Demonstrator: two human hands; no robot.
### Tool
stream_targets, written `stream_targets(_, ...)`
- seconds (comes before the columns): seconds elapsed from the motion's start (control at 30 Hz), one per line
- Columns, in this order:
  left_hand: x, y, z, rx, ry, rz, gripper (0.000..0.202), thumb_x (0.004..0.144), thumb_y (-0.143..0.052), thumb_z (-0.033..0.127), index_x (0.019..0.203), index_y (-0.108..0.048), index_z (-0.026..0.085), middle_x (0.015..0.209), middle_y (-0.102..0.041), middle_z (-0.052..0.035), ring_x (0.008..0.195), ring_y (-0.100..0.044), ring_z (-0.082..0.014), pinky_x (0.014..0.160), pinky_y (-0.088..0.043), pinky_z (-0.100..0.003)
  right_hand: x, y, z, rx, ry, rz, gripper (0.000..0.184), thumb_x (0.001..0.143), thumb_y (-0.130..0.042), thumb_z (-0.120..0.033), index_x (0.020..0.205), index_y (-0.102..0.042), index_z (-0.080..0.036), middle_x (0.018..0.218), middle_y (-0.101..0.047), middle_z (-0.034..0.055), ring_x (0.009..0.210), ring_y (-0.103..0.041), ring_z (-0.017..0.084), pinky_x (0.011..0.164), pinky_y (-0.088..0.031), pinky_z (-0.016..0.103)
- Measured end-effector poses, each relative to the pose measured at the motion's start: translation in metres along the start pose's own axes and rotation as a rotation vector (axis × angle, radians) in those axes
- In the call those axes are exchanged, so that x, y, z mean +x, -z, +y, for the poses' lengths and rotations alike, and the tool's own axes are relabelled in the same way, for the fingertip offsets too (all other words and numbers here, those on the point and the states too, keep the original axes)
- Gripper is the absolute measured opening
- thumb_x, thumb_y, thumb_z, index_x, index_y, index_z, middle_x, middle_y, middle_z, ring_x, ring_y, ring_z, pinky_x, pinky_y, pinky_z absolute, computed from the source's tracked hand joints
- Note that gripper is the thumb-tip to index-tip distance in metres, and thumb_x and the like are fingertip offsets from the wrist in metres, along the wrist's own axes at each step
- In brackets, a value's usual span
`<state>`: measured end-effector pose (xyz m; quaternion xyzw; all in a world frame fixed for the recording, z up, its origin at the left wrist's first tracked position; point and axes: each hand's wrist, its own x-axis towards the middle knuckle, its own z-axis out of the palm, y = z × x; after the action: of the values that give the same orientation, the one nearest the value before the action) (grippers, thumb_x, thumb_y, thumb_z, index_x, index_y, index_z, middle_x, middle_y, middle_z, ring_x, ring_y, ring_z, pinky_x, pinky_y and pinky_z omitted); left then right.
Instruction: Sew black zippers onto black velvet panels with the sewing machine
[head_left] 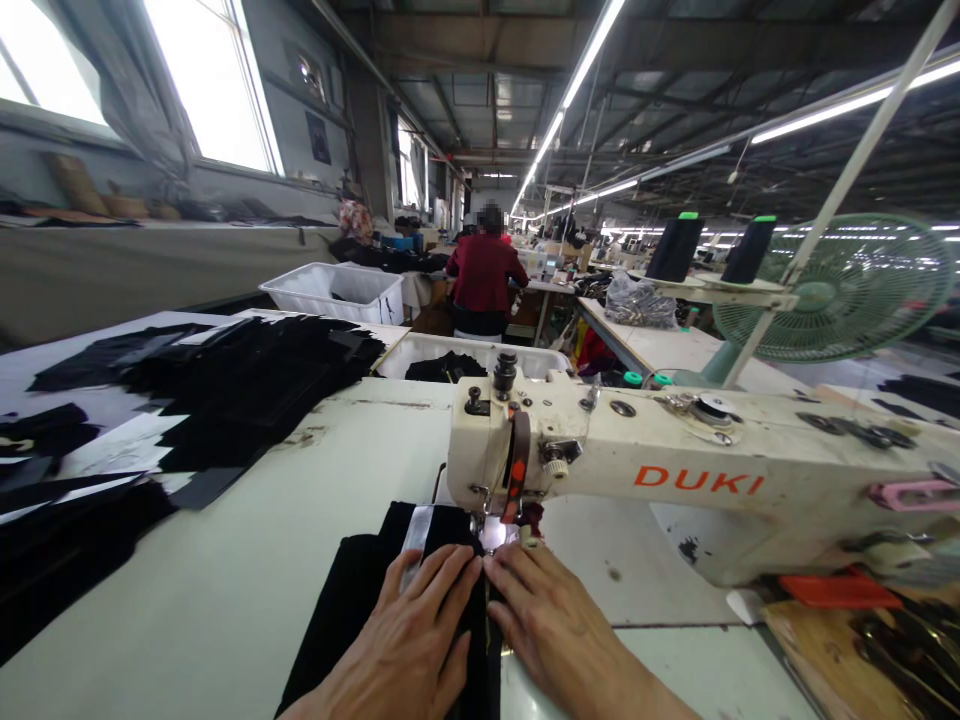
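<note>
A piece of black fabric (352, 590) lies on the sewing table, its edge running up to the needle of a white sewing machine (592, 440). My left hand (424, 620) rests flat on this fabric, fingers stretched toward the needle. Under and beyond its fingers shows a pale, shiny strip (418, 527). To the right of the fabric edge, my right hand (559, 610) lies with outstretched fingers, its tips touching the edge just in front of the lit needle area. The two index fingertips nearly meet there.
Stacked black cut pieces (255, 380) lie to the left. Behind the machine stands a white bin (540, 360) with black cloth. Thread cones (675, 250) and a green fan (832, 285) are at right. A person in a red top (484, 270) sits ahead.
</note>
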<state>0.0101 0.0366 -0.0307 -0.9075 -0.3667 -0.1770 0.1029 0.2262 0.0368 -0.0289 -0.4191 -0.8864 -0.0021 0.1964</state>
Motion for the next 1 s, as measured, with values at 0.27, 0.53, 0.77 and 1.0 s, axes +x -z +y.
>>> stream_targets(0.27, 0.008, -0.005, -0.012, -0.048, 0.029, 0.001, 0.055, 0.088, -0.055, 0.020, 0.143, -0.047, 0.017, 0.139, -0.057, -0.0090, 0.125, -0.054, -0.0284, 0.106, -0.042, -0.049, 0.015, -0.012, 0.004, -0.143, 0.041, 0.100, 0.041, 0.092, -0.067, -0.021, 0.129, -0.057, -0.011, 0.126, -0.063, 0.0118, 0.111, -0.061, 0.029, 0.097, -0.054, 0.041)
stream_targets(0.53, 0.007, -0.012, -0.014, -0.044, 0.033, -0.029, 0.053, 0.091, -0.053, 0.021, 0.143, -0.046, 0.017, 0.140, -0.057, -0.0097, 0.127, -0.053, -0.0288, 0.106, -0.041, -0.051, 0.015, -0.020, 0.006, -0.188, 0.035, 0.112, 0.039, 0.092, -0.065, -0.019, 0.130, -0.057, -0.009, 0.125, -0.064, 0.0145, 0.112, -0.062, 0.032, 0.094, -0.056, 0.045)
stream_targets(0.77, 0.010, -0.008, -0.011, -0.085, 0.079, -0.071, 0.056, 0.091, -0.051, 0.018, 0.146, -0.042, 0.019, 0.144, -0.054, -0.0078, 0.129, -0.051, -0.0274, 0.106, -0.040, -0.052, 0.009, -0.016, 0.012, -0.139, 0.055, 0.143, 0.039, 0.098, -0.055, -0.020, 0.137, -0.053, -0.012, 0.134, -0.060, 0.0122, 0.119, -0.059, 0.027, 0.101, -0.053, 0.039)
stream_targets(1.0, 0.007, -0.008, -0.013, -0.070, 0.042, -0.067, 0.056, 0.093, -0.050, 0.019, 0.148, -0.040, 0.018, 0.146, -0.051, -0.0081, 0.133, -0.047, -0.0275, 0.109, -0.036, -0.050, 0.005, -0.012, 0.019, -0.125, 0.068, 0.054, 0.043, 0.099, -0.057, -0.025, 0.140, -0.050, -0.015, 0.133, -0.061, 0.0102, 0.120, -0.060, 0.025, 0.104, -0.051, 0.038)
